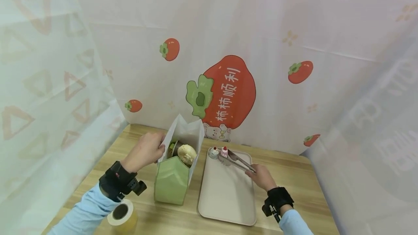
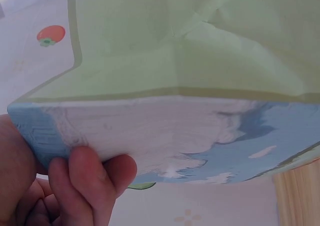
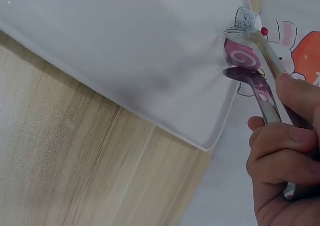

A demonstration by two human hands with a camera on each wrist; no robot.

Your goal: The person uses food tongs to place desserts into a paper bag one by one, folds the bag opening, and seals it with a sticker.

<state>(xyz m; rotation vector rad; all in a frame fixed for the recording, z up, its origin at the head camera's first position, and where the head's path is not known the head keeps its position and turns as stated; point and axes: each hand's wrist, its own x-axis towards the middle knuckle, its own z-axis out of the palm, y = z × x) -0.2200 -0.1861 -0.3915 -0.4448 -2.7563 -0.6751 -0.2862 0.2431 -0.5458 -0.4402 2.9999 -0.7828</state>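
Note:
My left hand (image 1: 148,149) grips the side edge of an upright green paper bag (image 1: 171,186). In the left wrist view its fingers (image 2: 86,176) curl against the bag's blue-and-white side. A cream-coloured bun (image 1: 187,154) and another food item, partly hidden, show in the bag's mouth. With my right hand (image 1: 262,177) I hold metal tongs (image 1: 241,164), their tips on either side of a small pink swirl cake (image 3: 243,56) at the tray's far end. Beside it sits a speckled pale-blue cake (image 1: 213,153) with a red topping.
The beige rectangular tray (image 1: 225,198) lies on the wood-grain table (image 1: 284,195), right of the bag. A roll of yellowish tape (image 1: 122,215) stands near the left forearm. Printed white curtains (image 1: 277,100) surround the table at the back and sides.

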